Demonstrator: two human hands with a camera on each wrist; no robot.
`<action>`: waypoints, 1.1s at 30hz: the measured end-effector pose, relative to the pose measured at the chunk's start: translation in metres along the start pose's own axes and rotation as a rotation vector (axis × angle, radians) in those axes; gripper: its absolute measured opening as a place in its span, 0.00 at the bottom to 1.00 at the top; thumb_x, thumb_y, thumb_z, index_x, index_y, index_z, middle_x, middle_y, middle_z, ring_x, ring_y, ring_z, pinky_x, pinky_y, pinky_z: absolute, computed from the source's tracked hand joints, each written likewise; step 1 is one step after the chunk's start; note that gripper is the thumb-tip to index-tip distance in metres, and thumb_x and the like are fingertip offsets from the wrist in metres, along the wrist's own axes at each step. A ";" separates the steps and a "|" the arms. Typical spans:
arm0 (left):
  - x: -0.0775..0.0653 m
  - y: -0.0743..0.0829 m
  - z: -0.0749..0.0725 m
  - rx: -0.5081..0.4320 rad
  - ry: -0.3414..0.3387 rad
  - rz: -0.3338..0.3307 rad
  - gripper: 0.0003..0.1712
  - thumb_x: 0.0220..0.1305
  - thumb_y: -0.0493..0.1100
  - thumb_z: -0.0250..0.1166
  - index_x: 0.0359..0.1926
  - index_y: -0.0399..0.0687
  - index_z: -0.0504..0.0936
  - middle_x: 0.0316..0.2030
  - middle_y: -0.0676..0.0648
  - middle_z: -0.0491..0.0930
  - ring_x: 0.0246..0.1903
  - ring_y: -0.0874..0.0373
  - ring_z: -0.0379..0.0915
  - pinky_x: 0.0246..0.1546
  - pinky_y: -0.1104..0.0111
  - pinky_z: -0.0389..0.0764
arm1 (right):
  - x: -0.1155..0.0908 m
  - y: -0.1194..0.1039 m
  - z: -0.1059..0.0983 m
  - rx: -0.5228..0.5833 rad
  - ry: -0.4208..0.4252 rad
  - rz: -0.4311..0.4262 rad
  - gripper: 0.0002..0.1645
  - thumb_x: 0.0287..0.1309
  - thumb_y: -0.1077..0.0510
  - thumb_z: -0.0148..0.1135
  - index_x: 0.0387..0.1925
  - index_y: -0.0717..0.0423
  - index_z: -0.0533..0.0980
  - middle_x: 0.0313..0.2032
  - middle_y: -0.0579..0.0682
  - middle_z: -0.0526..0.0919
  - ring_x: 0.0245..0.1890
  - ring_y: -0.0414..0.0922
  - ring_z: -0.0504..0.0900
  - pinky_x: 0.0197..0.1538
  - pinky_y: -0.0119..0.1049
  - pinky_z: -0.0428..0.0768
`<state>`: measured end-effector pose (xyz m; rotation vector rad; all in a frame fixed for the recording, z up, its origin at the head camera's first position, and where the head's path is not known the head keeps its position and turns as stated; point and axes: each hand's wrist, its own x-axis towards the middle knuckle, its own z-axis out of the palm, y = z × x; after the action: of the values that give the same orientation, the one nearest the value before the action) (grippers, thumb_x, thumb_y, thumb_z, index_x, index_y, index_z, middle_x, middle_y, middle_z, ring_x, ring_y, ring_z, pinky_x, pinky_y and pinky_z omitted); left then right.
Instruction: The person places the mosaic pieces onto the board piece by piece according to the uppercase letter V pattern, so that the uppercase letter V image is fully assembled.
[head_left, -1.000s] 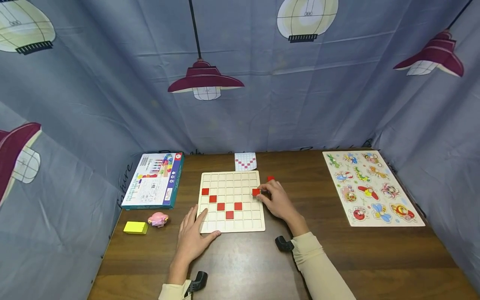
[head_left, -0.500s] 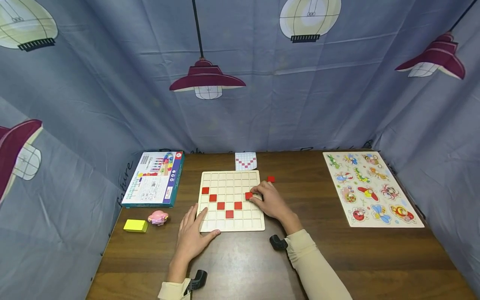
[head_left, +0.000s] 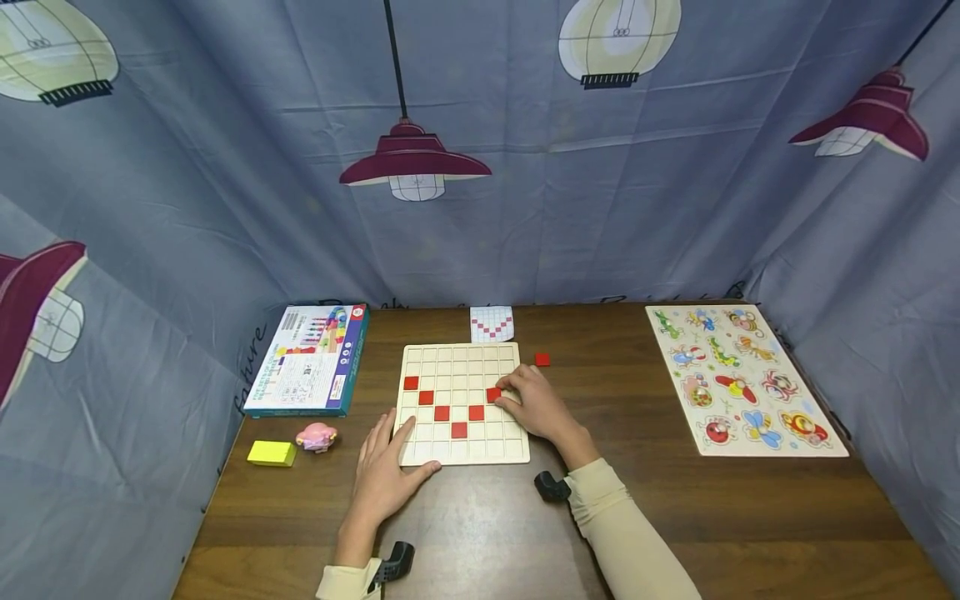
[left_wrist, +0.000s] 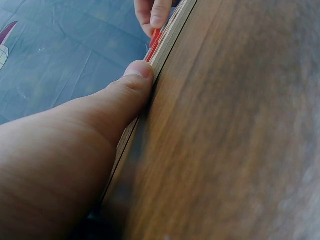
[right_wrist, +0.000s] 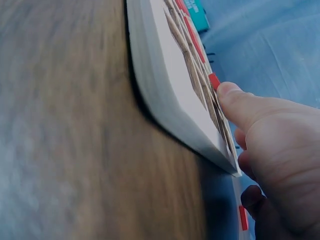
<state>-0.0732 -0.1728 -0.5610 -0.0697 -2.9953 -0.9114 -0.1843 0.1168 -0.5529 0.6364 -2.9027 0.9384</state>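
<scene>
A pale wooden grid board (head_left: 465,450) lies flat on the table, with several red square tiles set in a V-like pattern. My right hand (head_left: 536,406) pinches one red tile (head_left: 492,395) between thumb and fingers over the board's right part; that tile (right_wrist: 214,80) also shows at the thumb tip in the right wrist view. With fingers spread, my left hand (head_left: 385,479) rests at the board's lower left corner, its thumb along the near edge. Behind the board lies a small pattern card (head_left: 491,323) printed with a red V on a grid.
A loose red tile (head_left: 542,359) lies right of the board. To the left are a flat boxed set (head_left: 303,362), a yellow block (head_left: 272,453) and a pink toy figure (head_left: 316,437). An animal puzzle board (head_left: 742,379) lies at the right, and a curtain (head_left: 525,233) hangs behind.
My right hand has moved left and slightly nearer with its red tile, from the board's right edge to further in over the grid. The left hand has stayed in place.
</scene>
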 end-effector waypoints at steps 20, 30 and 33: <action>0.000 -0.003 0.001 -0.002 0.004 0.005 0.54 0.52 0.73 0.71 0.75 0.55 0.68 0.80 0.40 0.53 0.80 0.41 0.46 0.75 0.39 0.53 | 0.003 -0.010 0.001 -0.014 0.012 0.037 0.13 0.61 0.51 0.72 0.44 0.51 0.86 0.42 0.46 0.82 0.44 0.42 0.74 0.49 0.39 0.77; 0.000 0.000 -0.001 -0.005 0.006 0.007 0.53 0.52 0.72 0.72 0.74 0.54 0.69 0.80 0.39 0.53 0.79 0.40 0.47 0.75 0.40 0.52 | 0.003 -0.014 -0.001 0.034 0.031 0.044 0.12 0.59 0.53 0.73 0.44 0.53 0.87 0.40 0.45 0.82 0.41 0.42 0.74 0.47 0.39 0.76; 0.000 0.000 -0.001 -0.005 0.010 0.014 0.53 0.52 0.72 0.72 0.74 0.54 0.69 0.80 0.39 0.53 0.79 0.40 0.48 0.76 0.40 0.52 | 0.003 -0.015 -0.001 0.043 0.032 0.051 0.12 0.59 0.54 0.73 0.44 0.53 0.87 0.39 0.45 0.82 0.40 0.42 0.74 0.46 0.39 0.76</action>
<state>-0.0731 -0.1737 -0.5601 -0.0856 -2.9793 -0.9157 -0.1814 0.1051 -0.5435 0.5463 -2.8910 1.0100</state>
